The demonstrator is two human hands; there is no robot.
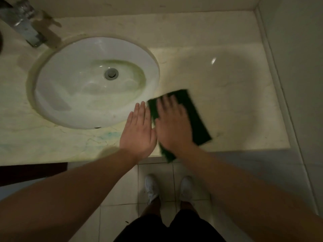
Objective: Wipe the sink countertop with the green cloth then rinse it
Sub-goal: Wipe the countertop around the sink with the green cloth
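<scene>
A dark green cloth [195, 117] lies flat on the pale marble countertop [236, 95], just right of the white oval sink [83, 81]. My right hand [172, 124] presses flat on the cloth with fingers spread and blurred by motion; the cloth's near corner hangs over the counter's front edge. My left hand [138, 130] rests flat on the counter beside it, fingers together, touching the cloth's left edge and holding nothing. The sink's drain plug [111, 74] sits in the bowl's middle.
A chrome faucet [22, 23] stands at the back left. A wall [297, 67] bounds the counter on the right. Greenish stains mark the counter in front of the sink [104, 137]. My white shoes [152, 187] stand on the tiled floor below.
</scene>
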